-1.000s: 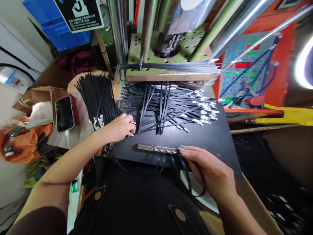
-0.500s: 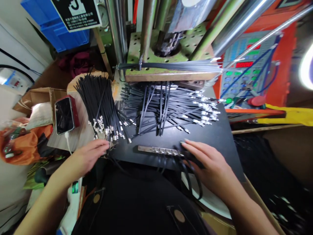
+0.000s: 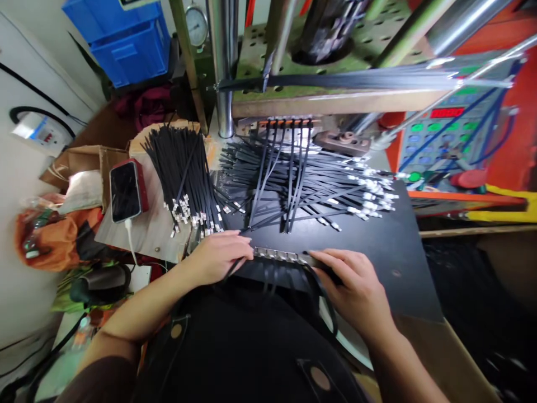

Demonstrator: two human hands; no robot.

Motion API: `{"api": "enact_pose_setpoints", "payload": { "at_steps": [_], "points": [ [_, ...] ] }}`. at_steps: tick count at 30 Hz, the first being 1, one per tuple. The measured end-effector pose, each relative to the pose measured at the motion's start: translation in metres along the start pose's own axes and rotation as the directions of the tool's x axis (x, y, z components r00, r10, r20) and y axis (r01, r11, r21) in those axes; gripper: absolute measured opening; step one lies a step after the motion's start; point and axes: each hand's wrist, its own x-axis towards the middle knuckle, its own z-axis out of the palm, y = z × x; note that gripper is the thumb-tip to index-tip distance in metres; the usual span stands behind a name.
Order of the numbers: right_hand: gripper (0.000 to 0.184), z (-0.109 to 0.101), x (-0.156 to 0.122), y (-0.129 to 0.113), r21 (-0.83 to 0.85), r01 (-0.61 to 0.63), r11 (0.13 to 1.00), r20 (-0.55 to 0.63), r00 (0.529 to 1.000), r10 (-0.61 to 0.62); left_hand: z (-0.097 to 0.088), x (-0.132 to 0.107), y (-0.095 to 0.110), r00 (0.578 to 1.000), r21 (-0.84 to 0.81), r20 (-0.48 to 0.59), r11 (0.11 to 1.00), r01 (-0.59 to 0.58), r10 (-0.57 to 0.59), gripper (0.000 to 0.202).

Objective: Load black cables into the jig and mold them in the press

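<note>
A steel bar (image 3: 281,256) lies crosswise, left to right, near the close edge of the black surface (image 3: 377,268), with black straps (image 3: 268,281) trailing toward the person. The left hand (image 3: 220,258) is at its left end, the right hand (image 3: 350,285) at its right; both grips sit against it, but I cannot tell whether either is clamped.

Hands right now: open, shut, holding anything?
Left hand: open, fingers flat beside the metal strip, holding nothing visible.
Right hand: fingers curled over black straps at the strip's end; grip cannot be told.
</note>
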Motion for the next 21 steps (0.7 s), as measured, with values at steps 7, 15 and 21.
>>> {"api": "enact_pose_setpoints", "payload": {
  "at_steps": [7, 15, 21],
  "points": [
    [0.016, 0.003, 0.0, -0.004, 0.036, -0.022, 0.999, 0.003, 1.0, 0.022, 0.027, 0.02, 0.01, 0.968, -0.078, 0.247, 0.994, 0.076, -0.055, 0.016],
    [0.018, -0.034, 0.024, 0.029, 0.305, -0.079, 0.949, 0.23, 0.973, 0.007, 0.001, 0.046, 0.003, 0.891, -0.032, 0.417, 0.983, -0.179, 0.176, 0.025],
    [0.02, -0.003, 0.194, 0.08, 0.165, -0.26, 0.951, 0.099, 0.964, 0.246, -0.012, 0.175, -0.058, 0.944, 0.409, 0.321, 0.91, -0.065, -0.077, 0.051]
  ]
}}
